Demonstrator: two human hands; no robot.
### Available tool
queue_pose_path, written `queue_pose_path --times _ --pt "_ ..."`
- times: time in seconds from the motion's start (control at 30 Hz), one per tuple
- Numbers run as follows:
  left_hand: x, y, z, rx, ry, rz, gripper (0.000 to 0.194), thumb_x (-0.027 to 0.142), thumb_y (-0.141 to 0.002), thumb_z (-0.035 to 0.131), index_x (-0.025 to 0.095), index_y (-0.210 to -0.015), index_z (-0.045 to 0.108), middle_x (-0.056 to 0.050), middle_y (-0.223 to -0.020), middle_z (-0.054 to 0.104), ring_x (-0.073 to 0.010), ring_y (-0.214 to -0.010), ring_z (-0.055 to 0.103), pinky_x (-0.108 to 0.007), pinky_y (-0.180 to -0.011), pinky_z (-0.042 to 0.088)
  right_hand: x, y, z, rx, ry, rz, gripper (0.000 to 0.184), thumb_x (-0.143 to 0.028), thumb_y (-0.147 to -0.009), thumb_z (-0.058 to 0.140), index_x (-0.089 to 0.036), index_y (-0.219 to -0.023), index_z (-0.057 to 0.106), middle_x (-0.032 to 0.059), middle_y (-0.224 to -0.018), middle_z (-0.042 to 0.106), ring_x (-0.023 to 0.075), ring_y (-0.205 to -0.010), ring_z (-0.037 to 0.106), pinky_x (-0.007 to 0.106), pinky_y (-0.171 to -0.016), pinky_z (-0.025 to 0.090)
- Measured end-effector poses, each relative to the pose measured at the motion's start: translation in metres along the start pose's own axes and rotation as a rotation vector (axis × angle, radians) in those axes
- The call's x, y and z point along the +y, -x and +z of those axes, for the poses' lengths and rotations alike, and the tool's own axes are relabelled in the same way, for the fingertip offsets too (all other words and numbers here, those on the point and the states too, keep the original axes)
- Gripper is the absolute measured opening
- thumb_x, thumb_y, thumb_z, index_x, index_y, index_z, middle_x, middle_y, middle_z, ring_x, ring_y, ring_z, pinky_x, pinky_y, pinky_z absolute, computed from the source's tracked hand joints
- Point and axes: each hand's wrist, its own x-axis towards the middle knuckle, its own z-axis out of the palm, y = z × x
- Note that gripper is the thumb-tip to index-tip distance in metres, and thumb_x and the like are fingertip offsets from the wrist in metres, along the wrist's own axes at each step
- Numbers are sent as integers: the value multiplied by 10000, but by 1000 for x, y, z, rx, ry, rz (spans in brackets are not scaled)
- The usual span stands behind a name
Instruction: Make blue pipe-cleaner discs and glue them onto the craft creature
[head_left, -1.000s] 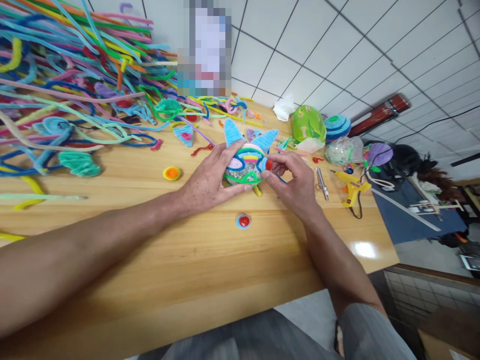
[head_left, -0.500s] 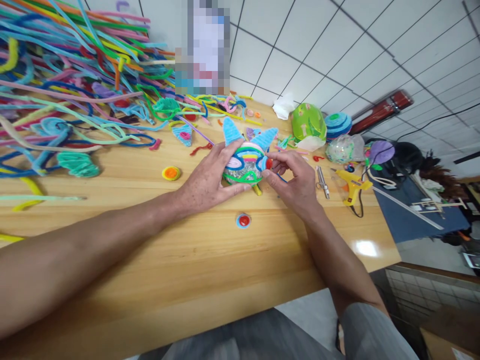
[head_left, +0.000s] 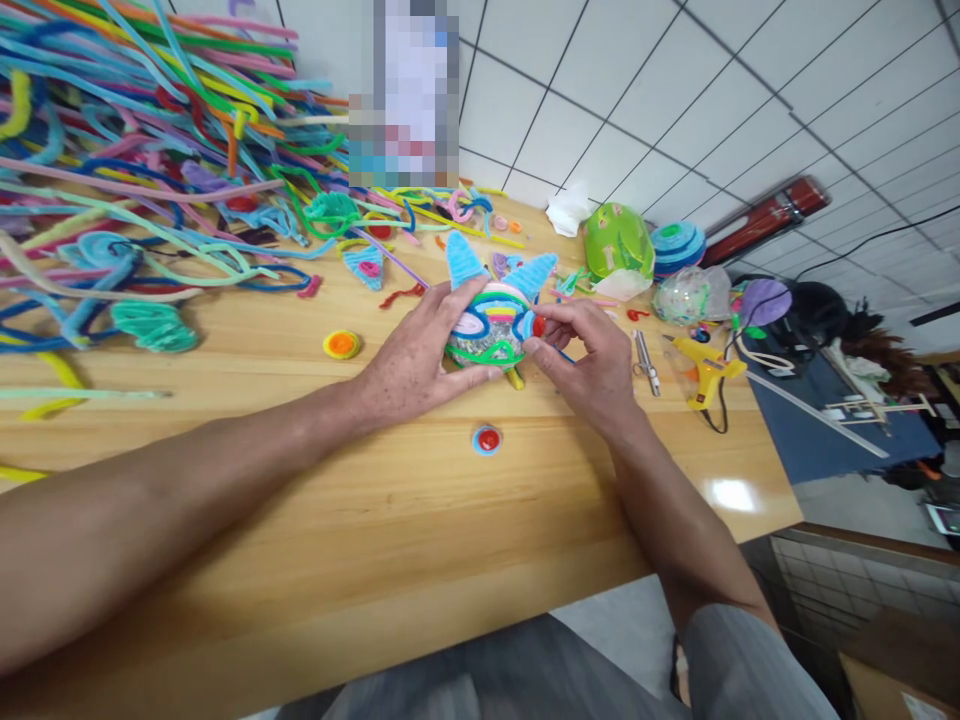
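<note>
A pipe-cleaner animal head point(head_left: 491, 335) with two pointed light-blue ears stands in the middle of the table. Its front carries rainbow bands, dark-blue loops and a green zigzag over a silvery surface. My left hand point(head_left: 424, 350) is closed around its left side, thumb along the lower edge. Between the thumb and fingers of my right hand point(head_left: 589, 360) is a small red-and-blue pipe-cleaner disc point(head_left: 537, 325), pressed against the head's right side. A similar blue disc with a red centre point(head_left: 487, 440) lies on the table nearer to me.
Loose pipe cleaners point(head_left: 187, 150) heap at the left. An orange-yellow disc point(head_left: 342, 345) lies left of my hands. To the right are scissors point(head_left: 646, 362), a yellow glue gun point(head_left: 703, 370) with its cord, and a green round object point(head_left: 619, 245).
</note>
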Motion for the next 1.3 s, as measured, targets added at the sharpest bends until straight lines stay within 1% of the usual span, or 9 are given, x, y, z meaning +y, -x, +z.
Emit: queue_pose_path --times 0.2,0.4,0.53,0.73,1.0,1.3 --pt "0 0 0 -4 -1 -5 878 477 -904 773 306 -1626 304 -141 -1594 480 -354 -1459 465 -597 -1236 380 -1 0 1 -4 -3 11 216 -411 -950 732 -283 -1123 736 18 -845 705 181 -749 650 350 -696 573" --pt "0 0 0 -1 -5 -3 873 470 -900 782 288 -1617 319 -152 -1602 466 -341 -1463 464 -584 -1235 388 -1 0 0 0 -30 -21 230 -348 -945 735 -272 -1162 730 12 -860 704 166 -756 651 328 -692 563" --pt "1 0 0 1 9 -12 873 458 -890 788 297 -1615 328 -138 -1599 479 -360 -1458 467 -603 -1230 386 -2 2 -1 -3 -49 30 276 -330 -938 713 -263 -1206 700 15 -921 721 160 -769 654 326 -702 566" --pt "0 0 0 2 22 -20 879 473 -888 788 302 -1615 325 -138 -1579 492 -356 -1448 474 -597 -1225 395 -2 3 0 25 -44 17 184 -277 -934 703 -253 -1117 710 9 -895 715 156 -760 650 321 -697 559" --pt "0 0 0 -4 18 -15 892 477 -890 782 302 -1623 304 -141 -1593 478 -361 -1462 462 -599 -1229 389 -2 3 2 49 -57 -26 167 -245 -947 700 -251 -1113 717 15 -884 701 159 -766 652 317 -688 552" --pt "2 0 -2 -15 28 -31 869 494 -899 767 310 -1621 319 -128 -1592 483 -358 -1461 462 -603 -1237 381 -3 3 1 20 -23 12 174 -326 -958 697 -263 -1120 713 17 -894 715 165 -754 646 334 -693 561"
